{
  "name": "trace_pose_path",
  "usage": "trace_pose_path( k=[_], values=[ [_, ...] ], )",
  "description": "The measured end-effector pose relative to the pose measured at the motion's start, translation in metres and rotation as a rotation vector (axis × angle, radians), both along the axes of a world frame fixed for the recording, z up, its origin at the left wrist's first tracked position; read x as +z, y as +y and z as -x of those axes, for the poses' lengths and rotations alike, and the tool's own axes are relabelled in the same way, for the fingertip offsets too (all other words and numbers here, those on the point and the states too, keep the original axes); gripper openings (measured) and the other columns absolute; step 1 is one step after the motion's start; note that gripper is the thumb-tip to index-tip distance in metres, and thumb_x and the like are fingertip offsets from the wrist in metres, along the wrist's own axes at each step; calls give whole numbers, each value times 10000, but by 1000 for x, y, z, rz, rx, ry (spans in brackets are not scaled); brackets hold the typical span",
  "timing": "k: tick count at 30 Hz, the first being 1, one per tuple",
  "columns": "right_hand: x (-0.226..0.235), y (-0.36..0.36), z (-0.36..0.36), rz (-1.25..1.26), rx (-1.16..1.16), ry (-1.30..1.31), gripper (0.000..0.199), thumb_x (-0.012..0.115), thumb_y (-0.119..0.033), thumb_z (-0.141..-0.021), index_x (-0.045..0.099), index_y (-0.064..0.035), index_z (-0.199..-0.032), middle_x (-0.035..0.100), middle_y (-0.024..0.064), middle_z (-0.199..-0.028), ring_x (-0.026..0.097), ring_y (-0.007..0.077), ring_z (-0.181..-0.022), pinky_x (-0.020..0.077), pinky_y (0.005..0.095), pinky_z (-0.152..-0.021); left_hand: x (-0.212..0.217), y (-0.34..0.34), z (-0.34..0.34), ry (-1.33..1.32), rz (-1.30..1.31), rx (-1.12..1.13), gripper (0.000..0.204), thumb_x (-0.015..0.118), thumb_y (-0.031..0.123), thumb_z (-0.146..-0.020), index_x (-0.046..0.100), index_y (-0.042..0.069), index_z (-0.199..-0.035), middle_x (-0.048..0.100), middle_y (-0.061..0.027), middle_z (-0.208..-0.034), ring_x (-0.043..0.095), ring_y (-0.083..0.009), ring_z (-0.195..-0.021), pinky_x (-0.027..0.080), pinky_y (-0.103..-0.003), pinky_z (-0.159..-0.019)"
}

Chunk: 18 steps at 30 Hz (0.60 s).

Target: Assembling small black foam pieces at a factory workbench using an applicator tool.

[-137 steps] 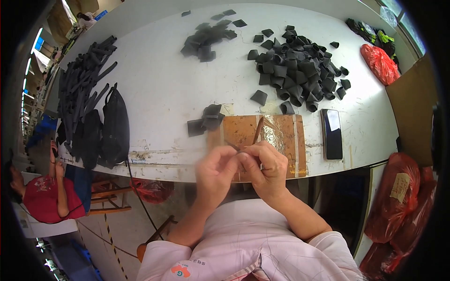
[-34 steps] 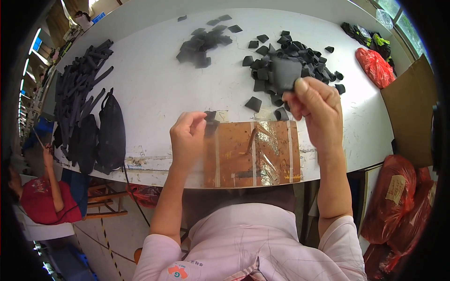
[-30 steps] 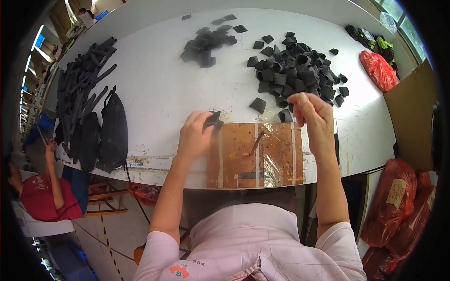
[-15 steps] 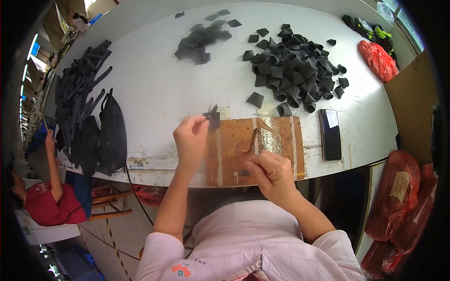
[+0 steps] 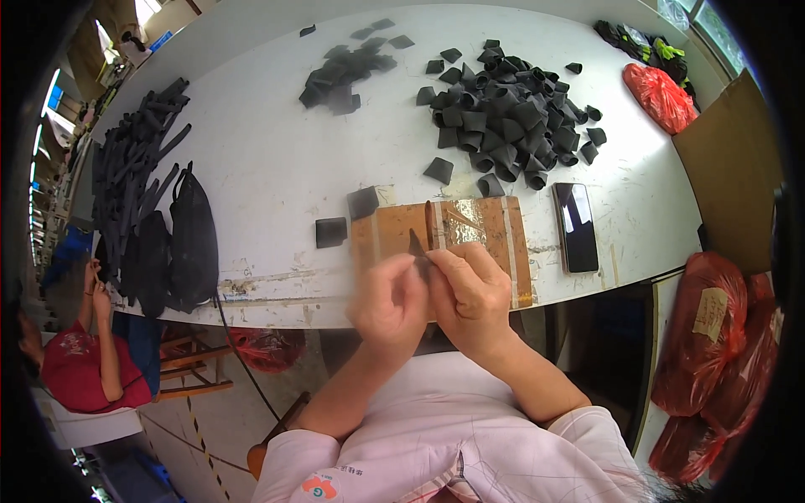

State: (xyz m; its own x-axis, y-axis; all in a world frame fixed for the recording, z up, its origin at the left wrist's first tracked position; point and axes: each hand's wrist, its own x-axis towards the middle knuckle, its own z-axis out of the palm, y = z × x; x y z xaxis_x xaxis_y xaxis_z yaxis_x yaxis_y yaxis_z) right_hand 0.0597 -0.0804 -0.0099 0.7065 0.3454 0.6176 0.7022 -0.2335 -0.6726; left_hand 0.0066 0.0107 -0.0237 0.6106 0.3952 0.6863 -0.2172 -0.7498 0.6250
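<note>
Both hands meet over the near edge of the brown board (image 5: 478, 230) on the white tabletop (image 5: 268, 184). The left hand (image 5: 387, 300) and right hand (image 5: 471, 295) pinch one small dark piece (image 5: 417, 246) together. A black phone (image 5: 576, 226) lies just beside the board.

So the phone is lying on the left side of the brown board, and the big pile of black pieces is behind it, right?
Not quite. The head view shows the phone lying on the right side of the brown board, not the left. The big pile of black pieces is indeed behind it on the white table. Left of the board lie only two loose black pieces.
</note>
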Motion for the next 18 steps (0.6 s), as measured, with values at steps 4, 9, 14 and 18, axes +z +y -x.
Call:
trace_pose_path(
  k=[4,9,14,18],
  values=[
    [-9,-3,-4,-50,-66,197,120,596,36,-707,596,-3,-820,547,64,-704,531,151,-540,432,266,-472,19,3,-3,108,1145,-305,128,524,-61,-772,509,-4,-886,567,-64,-708,380,-25,-395,307,-159,-368],
    [-6,-16,-12,-481,386,1065,49,575,-34,-801,614,-5,-792,574,-7,-711,487,52,-564,417,217,-490,22,19,3,284,1460,-587,234,540,-50,-710,517,30,-928,512,-23,-815,393,-26,-509,276,-144,-405],
    [10,-16,-14,-641,675,1599,133,587,-138,-823,569,-47,-727,458,-35,-620,353,41,-526,280,173,-443,14,-1,0,55,439,-92,89,473,-77,-769,503,-25,-835,577,-93,-767,434,-35,-458,342,-155,-392],
    [39,-15,-24,-246,568,1158,243,523,-231,-881,531,-55,-714,462,-47,-625,438,36,-580,367,191,-479,39,10,-11,26,1267,-399,150,437,-112,-744,495,-32,-857,591,-157,-794,369,-31,-364,286,-166,-313]
  ],
)
